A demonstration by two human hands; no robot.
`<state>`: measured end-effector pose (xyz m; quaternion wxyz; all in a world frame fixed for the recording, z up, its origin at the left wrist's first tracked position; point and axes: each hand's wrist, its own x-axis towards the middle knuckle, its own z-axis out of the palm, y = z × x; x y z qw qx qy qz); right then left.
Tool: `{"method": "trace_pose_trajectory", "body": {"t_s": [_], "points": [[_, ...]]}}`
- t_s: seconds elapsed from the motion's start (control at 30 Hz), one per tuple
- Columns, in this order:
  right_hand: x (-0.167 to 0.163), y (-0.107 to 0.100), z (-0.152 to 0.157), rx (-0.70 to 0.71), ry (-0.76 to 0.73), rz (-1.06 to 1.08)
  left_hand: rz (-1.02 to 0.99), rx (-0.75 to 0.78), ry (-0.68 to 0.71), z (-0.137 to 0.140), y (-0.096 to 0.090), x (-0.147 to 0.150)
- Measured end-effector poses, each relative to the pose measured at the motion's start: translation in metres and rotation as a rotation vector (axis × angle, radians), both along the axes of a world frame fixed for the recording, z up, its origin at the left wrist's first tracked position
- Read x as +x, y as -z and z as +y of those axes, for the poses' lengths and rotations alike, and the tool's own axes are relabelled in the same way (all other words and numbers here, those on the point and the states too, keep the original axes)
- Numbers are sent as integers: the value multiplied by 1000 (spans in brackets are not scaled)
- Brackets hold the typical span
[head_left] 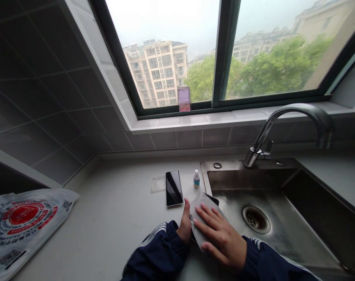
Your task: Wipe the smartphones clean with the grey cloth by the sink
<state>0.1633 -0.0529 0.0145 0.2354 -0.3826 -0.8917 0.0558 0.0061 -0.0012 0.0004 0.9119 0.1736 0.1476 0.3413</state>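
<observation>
A dark flat object, perhaps a phone or tablet, shows only its black corner [212, 199] and lower left edge from under a grey cleaning cloth [199, 232] with a zigzag edge. My left hand [185, 222] grips this object from the left side, thumb up; its other fingers are hidden. Flat on the cloth lies my right hand [220, 234], fingers stretched and slightly apart, pressing it against the object. Just beyond stands a small white-capped bottle [196, 179] with a blue and yellow label. A black-screened phone [174, 188] lies left of it, beside a clear case [158, 184].
To the right is a steel sink [230, 199] with a drain [256, 219] and a curved chrome faucet [253, 152]. A printed white plastic bag [28, 226] rests on the pale counter [107, 218] at the far left. A window [171, 50] rises behind the counter.
</observation>
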Motion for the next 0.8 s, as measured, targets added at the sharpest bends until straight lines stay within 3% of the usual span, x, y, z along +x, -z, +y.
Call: {"method": "trace_pose_trajectory", "body": {"t_s": [0.23,0.4,0.57,0.67,0.73,0.8], "points": [[-2,-8,-6,-59,-172,18,64,-106,41,5,-8,-1],[-1,-8,-9,-50,-230,11,116,-127,-29,8,-7,-1],[-2,-5,-6,-68,-197,25,92,-143,-40,8,-3,-1],[-3,-3,-4,-66,-142,23,22,-148,63,5,-2,-2],[-3,-1,-2,-54,-77,16,-42,-105,99,2,-1,-3],[-2,1,0,-37,-1,-2,-85,-28,50,0,1,-2]]}}
